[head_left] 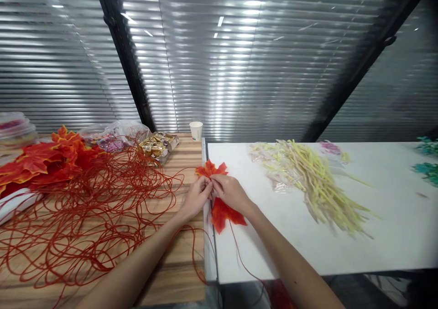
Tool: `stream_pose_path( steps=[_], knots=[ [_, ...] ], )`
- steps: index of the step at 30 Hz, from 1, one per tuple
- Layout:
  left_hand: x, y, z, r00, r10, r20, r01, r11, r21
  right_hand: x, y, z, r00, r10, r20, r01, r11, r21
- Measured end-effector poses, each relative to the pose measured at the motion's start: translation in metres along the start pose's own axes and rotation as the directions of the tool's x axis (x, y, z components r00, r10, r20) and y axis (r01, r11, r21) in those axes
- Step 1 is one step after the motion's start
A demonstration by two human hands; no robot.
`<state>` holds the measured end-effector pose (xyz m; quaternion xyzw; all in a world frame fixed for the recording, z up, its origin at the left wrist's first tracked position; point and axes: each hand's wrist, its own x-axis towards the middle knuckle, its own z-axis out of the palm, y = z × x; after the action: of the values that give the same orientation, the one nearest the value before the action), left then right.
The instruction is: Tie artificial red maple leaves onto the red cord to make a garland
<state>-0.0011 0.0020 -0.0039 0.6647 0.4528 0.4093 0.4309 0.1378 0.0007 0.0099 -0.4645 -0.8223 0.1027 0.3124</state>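
My left hand (197, 197) and my right hand (233, 191) meet over the seam between two tables, fingertips pinched together on a thin red cord. The exact pinch point is mostly hidden by the fingers. Just beyond them shows an orange-red artificial maple leaf (211, 167), its base at my fingertips. A second red maple leaf (224, 215) lies below my right hand on the white table. From this leaf a length of red cord (237, 249) trails down over the table's front edge.
A large tangle of red cord (102, 208) covers the wooden table (185, 272), beside a heap of maple leaves (44, 161). Gold-wrapped packets (158, 145) and a paper cup (196, 131) stand behind. Yellow-green strands (321, 186) lie on the white table (393, 236).
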Motion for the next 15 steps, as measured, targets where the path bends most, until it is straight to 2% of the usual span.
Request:
stream_pose_path(
  steps=[15],
  knots=[
    [0.0021,-0.0052,-0.0002,1.000,0.003,0.006,-0.004,1.000,0.028,-0.0003,-0.0023,-0.0034,0.999,0.001,0.046,0.002,0.998,-0.062]
  ],
)
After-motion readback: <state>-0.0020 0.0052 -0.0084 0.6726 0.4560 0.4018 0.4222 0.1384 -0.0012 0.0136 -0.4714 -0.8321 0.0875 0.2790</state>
